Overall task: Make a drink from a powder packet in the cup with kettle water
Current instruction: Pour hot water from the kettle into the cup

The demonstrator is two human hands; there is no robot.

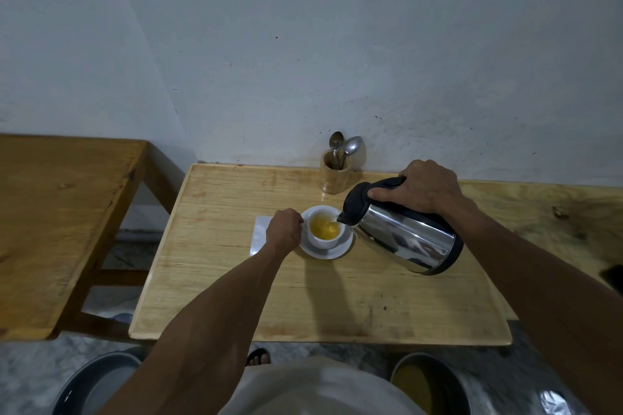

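A white cup (324,238) stands on a white saucer (341,250) on the wooden table (236,280). Yellow liquid fills part of the cup. My right hand (423,187) grips the black handle of a steel kettle (409,239), which is tilted left with its spout over the cup's rim; a thin stream of water runs into the cup. My left hand (285,229) is curled at the cup's left side, where the handle is hidden behind it. A silvery powder packet (260,235) lies flat on the table, partly under my left hand.
A wooden holder (334,176) with two spoons (350,146) stands at the table's back edge by the wall. A second wooden table (60,212) stands to the left. Two round metal basins (435,381) sit on the floor near my feet.
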